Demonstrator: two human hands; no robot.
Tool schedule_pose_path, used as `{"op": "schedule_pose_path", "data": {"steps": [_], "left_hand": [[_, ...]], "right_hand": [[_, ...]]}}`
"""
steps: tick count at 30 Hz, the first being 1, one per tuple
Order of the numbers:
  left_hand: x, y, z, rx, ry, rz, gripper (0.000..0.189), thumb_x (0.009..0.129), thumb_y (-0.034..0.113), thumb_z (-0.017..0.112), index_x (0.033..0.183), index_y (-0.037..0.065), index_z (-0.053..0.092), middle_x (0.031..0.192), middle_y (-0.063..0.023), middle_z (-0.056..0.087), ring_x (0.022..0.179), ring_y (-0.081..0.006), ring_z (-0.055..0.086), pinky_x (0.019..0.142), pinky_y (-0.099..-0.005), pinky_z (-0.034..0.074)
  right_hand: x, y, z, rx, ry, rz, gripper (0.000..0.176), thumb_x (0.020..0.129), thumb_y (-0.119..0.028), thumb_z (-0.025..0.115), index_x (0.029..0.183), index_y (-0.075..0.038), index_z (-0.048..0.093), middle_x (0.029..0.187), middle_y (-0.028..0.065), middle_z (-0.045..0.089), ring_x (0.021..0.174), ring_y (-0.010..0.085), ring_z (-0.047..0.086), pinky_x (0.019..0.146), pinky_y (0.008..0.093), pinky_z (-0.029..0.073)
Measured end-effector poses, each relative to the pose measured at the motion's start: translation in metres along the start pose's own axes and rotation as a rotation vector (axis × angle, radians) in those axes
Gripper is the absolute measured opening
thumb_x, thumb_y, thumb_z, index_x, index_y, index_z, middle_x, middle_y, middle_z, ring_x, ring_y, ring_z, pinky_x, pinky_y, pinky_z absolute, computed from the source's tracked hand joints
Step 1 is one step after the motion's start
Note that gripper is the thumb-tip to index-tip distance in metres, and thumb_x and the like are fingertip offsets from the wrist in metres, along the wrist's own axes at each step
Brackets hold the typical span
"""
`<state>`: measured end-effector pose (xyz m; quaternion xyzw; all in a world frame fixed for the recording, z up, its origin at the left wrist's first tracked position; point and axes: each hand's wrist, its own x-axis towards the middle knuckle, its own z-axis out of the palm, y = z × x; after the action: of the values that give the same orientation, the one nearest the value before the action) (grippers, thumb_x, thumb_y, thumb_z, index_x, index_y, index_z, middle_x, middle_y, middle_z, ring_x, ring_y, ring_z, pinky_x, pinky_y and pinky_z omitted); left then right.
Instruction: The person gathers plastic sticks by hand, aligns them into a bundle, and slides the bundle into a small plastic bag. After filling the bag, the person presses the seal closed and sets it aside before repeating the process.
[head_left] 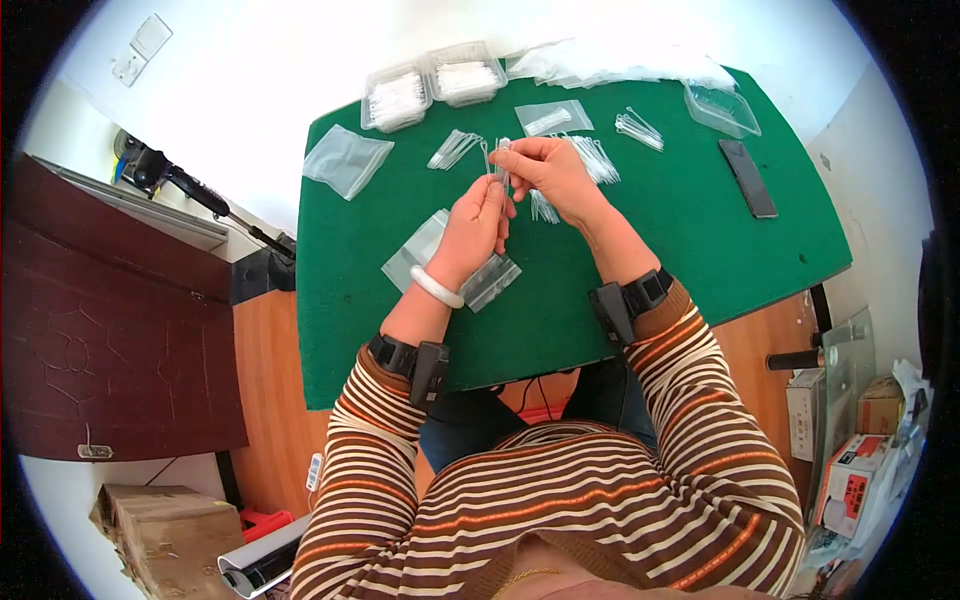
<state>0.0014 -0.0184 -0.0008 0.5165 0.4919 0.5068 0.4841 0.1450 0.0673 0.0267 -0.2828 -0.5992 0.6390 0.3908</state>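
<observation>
i record left hand [478, 225] and right hand [552, 170] together over the green felt-topped table [640, 260], both pinching one thin bundle of white plastic sticks [503, 158], upright. clear plastic zip bags [418, 252] lie at seven o'clock.

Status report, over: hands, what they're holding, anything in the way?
Left hand and right hand both pinching a bundle of white sticks above the green table. Clear bags under the left hand. Loose sticks beside the right.
</observation>
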Motion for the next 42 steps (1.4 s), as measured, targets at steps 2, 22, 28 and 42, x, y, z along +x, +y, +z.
{"op": "schedule_pose_path", "data": {"steps": [2, 22, 28, 42], "left_hand": [[0.001, -0.006, -0.002, 0.090, -0.023, 0.071, 0.029, 0.106, 0.028, 0.039, 0.114, 0.005, 0.055, 0.079, -0.0013, 0.056, 0.059, -0.0075, 0.050, 0.052, -0.0213, 0.044], [0.007, -0.012, -0.009, 0.134, 0.106, 0.214, 0.016, 0.090, 0.014, 0.070, 0.098, 0.000, 0.071, 0.086, -0.0024, 0.069, 0.074, -0.0058, 0.057, 0.066, -0.0232, 0.046], [0.008, -0.018, -0.015, 0.210, 0.143, 0.135, 0.013, 0.087, 0.015, 0.072, 0.090, 0.002, 0.073, 0.086, -0.0033, 0.069, 0.078, -0.0109, 0.060, 0.070, -0.0278, 0.048], [0.004, -0.029, -0.008, 1.019, 0.324, 0.357, 0.023, 0.084, 0.018, 0.071, 0.106, 0.011, 0.068, 0.119, -0.0072, 0.057, 0.110, -0.0305, 0.051, 0.090, -0.0446, 0.040]], "right_hand": [[-0.001, -0.002, 0.002, 0.005, -0.018, 0.025, 0.020, 0.090, -0.022, 0.071, 0.091, -0.002, 0.074, 0.070, -0.0029, 0.060, 0.057, 0.0035, 0.050, 0.052, 0.0196, 0.040], [-0.005, -0.006, 0.000, -0.144, -0.104, -0.068, 0.016, 0.087, -0.015, 0.073, 0.093, -0.001, 0.074, 0.075, 0.0007, 0.067, 0.064, 0.0054, 0.057, 0.059, 0.0206, 0.048], [-0.004, -0.001, 0.001, -0.126, -0.128, -0.081, 0.017, 0.086, -0.013, 0.073, 0.098, -0.001, 0.073, 0.079, 0.0022, 0.069, 0.065, 0.0062, 0.059, 0.060, 0.0215, 0.049], [0.005, 0.024, -0.001, -0.165, -0.164, -0.037, 0.018, 0.084, -0.013, 0.075, 0.093, 0.003, 0.072, 0.079, 0.0054, 0.069, 0.065, 0.0096, 0.062, 0.060, 0.0246, 0.051]]}}
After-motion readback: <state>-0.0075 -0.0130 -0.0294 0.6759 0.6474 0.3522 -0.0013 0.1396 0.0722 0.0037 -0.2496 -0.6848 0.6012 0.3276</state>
